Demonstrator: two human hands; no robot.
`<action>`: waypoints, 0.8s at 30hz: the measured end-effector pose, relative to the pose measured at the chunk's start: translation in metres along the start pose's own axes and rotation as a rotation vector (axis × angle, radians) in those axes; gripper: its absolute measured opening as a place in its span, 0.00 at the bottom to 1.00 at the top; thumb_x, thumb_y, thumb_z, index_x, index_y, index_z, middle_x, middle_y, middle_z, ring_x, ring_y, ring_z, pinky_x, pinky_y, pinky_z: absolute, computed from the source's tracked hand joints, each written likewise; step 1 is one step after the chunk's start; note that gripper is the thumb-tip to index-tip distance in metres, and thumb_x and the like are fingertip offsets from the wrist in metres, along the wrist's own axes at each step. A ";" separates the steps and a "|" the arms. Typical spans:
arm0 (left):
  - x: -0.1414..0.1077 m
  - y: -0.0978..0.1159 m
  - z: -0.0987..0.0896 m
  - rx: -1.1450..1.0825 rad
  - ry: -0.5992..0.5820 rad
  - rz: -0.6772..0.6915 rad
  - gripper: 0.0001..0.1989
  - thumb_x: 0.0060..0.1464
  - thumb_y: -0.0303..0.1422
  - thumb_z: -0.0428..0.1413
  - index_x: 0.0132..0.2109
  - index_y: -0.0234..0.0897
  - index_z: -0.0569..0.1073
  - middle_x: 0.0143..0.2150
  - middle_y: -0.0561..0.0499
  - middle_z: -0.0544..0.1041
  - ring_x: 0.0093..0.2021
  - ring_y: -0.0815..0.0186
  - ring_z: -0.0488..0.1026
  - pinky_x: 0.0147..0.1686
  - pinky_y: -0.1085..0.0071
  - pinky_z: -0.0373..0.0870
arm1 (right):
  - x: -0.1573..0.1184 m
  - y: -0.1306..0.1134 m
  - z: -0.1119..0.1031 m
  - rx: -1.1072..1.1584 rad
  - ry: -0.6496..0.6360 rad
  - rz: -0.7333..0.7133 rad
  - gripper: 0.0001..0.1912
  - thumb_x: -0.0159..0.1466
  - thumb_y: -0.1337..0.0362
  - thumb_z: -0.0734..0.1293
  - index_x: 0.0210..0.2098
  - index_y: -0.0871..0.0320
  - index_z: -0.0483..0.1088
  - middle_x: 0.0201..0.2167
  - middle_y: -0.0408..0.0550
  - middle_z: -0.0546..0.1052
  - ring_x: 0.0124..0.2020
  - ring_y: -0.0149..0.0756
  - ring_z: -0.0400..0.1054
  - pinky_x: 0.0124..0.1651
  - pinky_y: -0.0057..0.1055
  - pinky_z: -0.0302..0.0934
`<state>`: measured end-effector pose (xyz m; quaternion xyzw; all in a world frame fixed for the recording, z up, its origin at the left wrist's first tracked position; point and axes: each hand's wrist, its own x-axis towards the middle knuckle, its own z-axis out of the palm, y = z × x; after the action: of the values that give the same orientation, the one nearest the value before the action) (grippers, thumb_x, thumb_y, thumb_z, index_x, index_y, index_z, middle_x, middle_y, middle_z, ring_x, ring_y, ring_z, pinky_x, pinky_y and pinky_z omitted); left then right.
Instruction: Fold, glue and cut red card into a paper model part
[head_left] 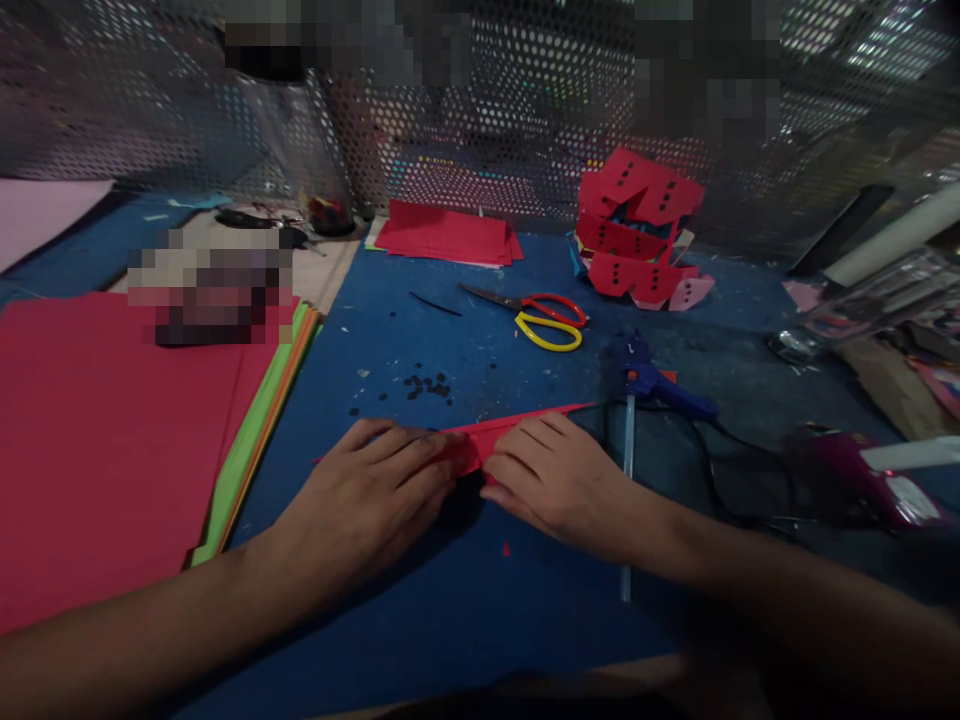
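A narrow folded strip of red paper [487, 437] lies on the blue table, under the fingers of both hands. My left hand [382, 482] covers its left part with fingers curled over it. Against its right part press the bent fingers of my right hand [561, 475], the thumb on the near side. Much of the strip is hidden beneath the fingers. Several small black paper squares [427, 384] are scattered beyond my left hand. Scissors [536, 310] with one red and one yellow handle lie farther back. A blue glue gun [652, 378] with a long glue stick rests near my right forearm.
Large red sheets [120, 450] top a stack of coloured paper at left. Smaller red sheets [446, 232] and red folded pieces with black dots [637, 240] are at the back, before a perforated metal panel [465, 150]. A black cord [709, 470] runs at right.
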<state>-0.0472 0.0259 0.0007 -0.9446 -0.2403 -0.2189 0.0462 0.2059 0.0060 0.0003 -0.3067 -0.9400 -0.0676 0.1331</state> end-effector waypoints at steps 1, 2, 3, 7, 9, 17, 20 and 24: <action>0.000 0.000 0.000 0.000 0.006 -0.004 0.11 0.70 0.27 0.51 0.50 0.33 0.78 0.50 0.47 0.84 0.43 0.59 0.79 0.42 0.61 0.66 | 0.000 0.000 0.000 -0.005 0.001 0.003 0.12 0.75 0.59 0.62 0.43 0.60 0.72 0.37 0.49 0.75 0.39 0.42 0.66 0.43 0.40 0.56; 0.000 0.000 0.000 -0.004 0.012 -0.009 0.11 0.69 0.27 0.51 0.50 0.33 0.78 0.49 0.47 0.84 0.43 0.60 0.79 0.42 0.61 0.66 | 0.000 -0.001 -0.001 -0.004 0.001 0.004 0.12 0.75 0.59 0.62 0.43 0.60 0.72 0.37 0.49 0.75 0.39 0.42 0.66 0.43 0.40 0.56; 0.000 0.000 0.001 -0.012 0.018 -0.013 0.11 0.69 0.27 0.51 0.49 0.33 0.78 0.49 0.48 0.84 0.43 0.60 0.79 0.43 0.61 0.67 | 0.000 -0.001 -0.002 0.003 0.001 0.007 0.12 0.75 0.58 0.62 0.43 0.60 0.73 0.37 0.49 0.75 0.39 0.42 0.66 0.43 0.40 0.56; -0.001 0.000 0.004 -0.036 0.033 -0.030 0.11 0.69 0.26 0.51 0.52 0.34 0.76 0.50 0.48 0.84 0.45 0.61 0.80 0.46 0.62 0.67 | 0.001 -0.002 -0.002 0.021 0.006 0.013 0.14 0.75 0.57 0.62 0.43 0.60 0.73 0.37 0.50 0.76 0.40 0.42 0.66 0.43 0.39 0.57; -0.002 0.001 0.005 -0.037 0.029 -0.047 0.12 0.69 0.25 0.51 0.55 0.33 0.74 0.49 0.48 0.84 0.44 0.62 0.79 0.46 0.62 0.67 | 0.001 -0.002 -0.002 0.011 0.003 0.013 0.13 0.75 0.59 0.62 0.43 0.61 0.73 0.38 0.50 0.76 0.40 0.42 0.67 0.44 0.40 0.57; -0.006 0.001 0.001 0.043 -0.092 0.007 0.19 0.69 0.23 0.47 0.62 0.38 0.69 0.53 0.47 0.81 0.43 0.58 0.78 0.42 0.60 0.64 | 0.000 -0.002 -0.001 -0.071 0.017 -0.045 0.12 0.75 0.64 0.60 0.42 0.61 0.73 0.37 0.51 0.77 0.39 0.42 0.68 0.43 0.40 0.58; -0.008 0.001 0.001 0.037 -0.091 -0.009 0.21 0.67 0.22 0.48 0.64 0.37 0.68 0.59 0.45 0.78 0.45 0.58 0.77 0.44 0.60 0.64 | 0.000 -0.002 -0.001 -0.080 0.019 -0.070 0.10 0.73 0.66 0.61 0.41 0.61 0.74 0.35 0.50 0.77 0.38 0.42 0.67 0.41 0.40 0.57; -0.005 0.003 0.002 0.060 -0.067 0.005 0.19 0.66 0.21 0.47 0.60 0.35 0.71 0.54 0.45 0.81 0.44 0.57 0.76 0.44 0.59 0.64 | 0.001 -0.002 0.002 -0.018 0.072 0.020 0.11 0.73 0.67 0.61 0.37 0.60 0.73 0.33 0.49 0.76 0.36 0.40 0.67 0.42 0.39 0.57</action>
<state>-0.0490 0.0216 -0.0034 -0.9502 -0.2458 -0.1794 0.0671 0.2032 0.0054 -0.0009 -0.3147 -0.9309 -0.0857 0.1647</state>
